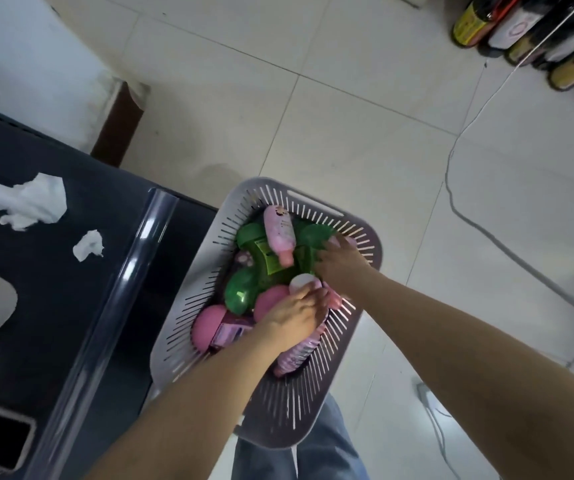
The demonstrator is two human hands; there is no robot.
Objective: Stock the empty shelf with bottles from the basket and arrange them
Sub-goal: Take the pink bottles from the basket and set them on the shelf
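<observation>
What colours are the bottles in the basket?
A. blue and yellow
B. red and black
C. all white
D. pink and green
D: the slatted grey basket holds pink bottles and green bottles, and both the left hand and the right hand reach in among them.

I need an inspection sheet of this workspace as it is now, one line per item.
Surface: pale tiled floor; dark counter at left.
Job's things: slotted basket holding pink bottles and green bottles.
Clutter: crumpled tissues on counter.
Grippers: left hand on a white-capped pink bottle; right hand reaching among bottles, grip unclear.
Cables: thin cord across floor.
Surroundings: dark labelled bottles top right.
</observation>
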